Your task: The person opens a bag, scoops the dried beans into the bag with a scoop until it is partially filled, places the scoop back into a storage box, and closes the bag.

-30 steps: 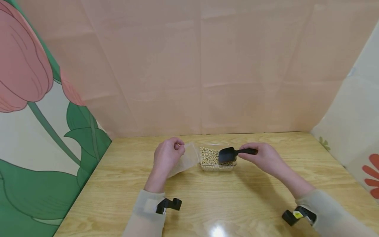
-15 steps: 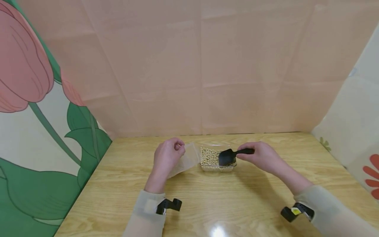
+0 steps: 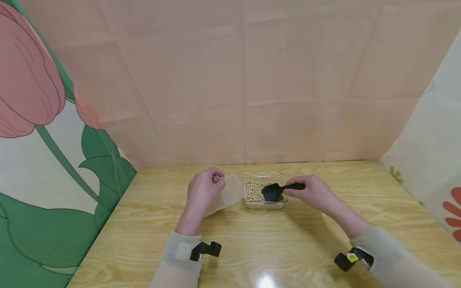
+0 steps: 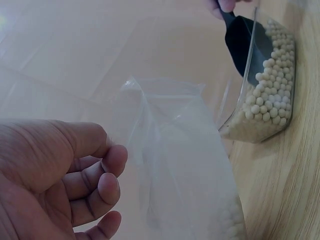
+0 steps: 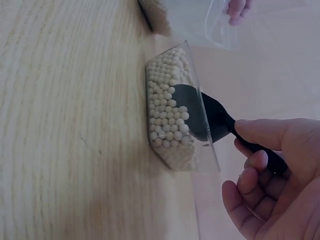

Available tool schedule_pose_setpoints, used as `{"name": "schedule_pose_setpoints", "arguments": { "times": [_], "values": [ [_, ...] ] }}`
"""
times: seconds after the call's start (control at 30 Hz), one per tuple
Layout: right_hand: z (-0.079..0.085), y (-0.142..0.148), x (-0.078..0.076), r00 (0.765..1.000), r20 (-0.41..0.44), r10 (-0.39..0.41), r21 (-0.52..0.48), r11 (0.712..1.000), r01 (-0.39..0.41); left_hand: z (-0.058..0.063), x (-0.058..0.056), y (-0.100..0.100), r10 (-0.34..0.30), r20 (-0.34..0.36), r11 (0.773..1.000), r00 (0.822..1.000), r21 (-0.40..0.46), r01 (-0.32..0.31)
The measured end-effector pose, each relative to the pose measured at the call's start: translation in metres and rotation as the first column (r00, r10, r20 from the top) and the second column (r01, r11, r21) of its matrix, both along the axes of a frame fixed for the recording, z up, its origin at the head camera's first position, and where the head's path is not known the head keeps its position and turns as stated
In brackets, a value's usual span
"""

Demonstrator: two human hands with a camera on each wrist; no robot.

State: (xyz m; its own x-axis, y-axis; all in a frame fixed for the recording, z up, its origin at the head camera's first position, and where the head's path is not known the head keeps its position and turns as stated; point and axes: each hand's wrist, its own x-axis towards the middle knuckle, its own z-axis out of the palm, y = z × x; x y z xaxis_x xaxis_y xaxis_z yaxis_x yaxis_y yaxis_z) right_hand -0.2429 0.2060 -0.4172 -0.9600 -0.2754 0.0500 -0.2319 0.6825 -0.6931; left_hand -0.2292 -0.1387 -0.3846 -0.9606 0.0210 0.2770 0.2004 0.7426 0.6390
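Note:
My left hand (image 3: 204, 188) pinches the rim of a clear plastic bag (image 3: 228, 194) between thumb and forefinger; the other fingers are curled. Some pale round beans (image 4: 231, 222) lie low in that bag. To its right stands a clear rectangular container (image 3: 265, 205), well filled with pale round beans (image 3: 253, 190). My right hand (image 3: 312, 193) holds the handle of a small black scoop (image 3: 273, 192). The scoop's blade dips into the container, its tip hidden among the beans in the right wrist view.
Everything stands on a wood-grain table (image 3: 237, 248). A pink cloth backdrop (image 3: 245, 88) rises behind its far edge, with a flower-printed panel (image 3: 47, 172) on the left and a white one (image 3: 428, 140) on the right.
My right hand has shifted left with the scoop, and the blade has gone further toward the middle of the beans. The left hand and bag have stayed put.

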Motion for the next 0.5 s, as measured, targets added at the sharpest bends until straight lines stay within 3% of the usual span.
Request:
{"name": "schedule_pose_setpoints", "arguments": {
  "times": [0.5],
  "values": [
    [-0.023,-0.007,-0.002,0.994,0.081,-0.069,-0.064,0.995,0.074,-0.001,-0.001,0.001,-0.002,0.013,1.000,1.000,0.004,0.002]
  ]
}}
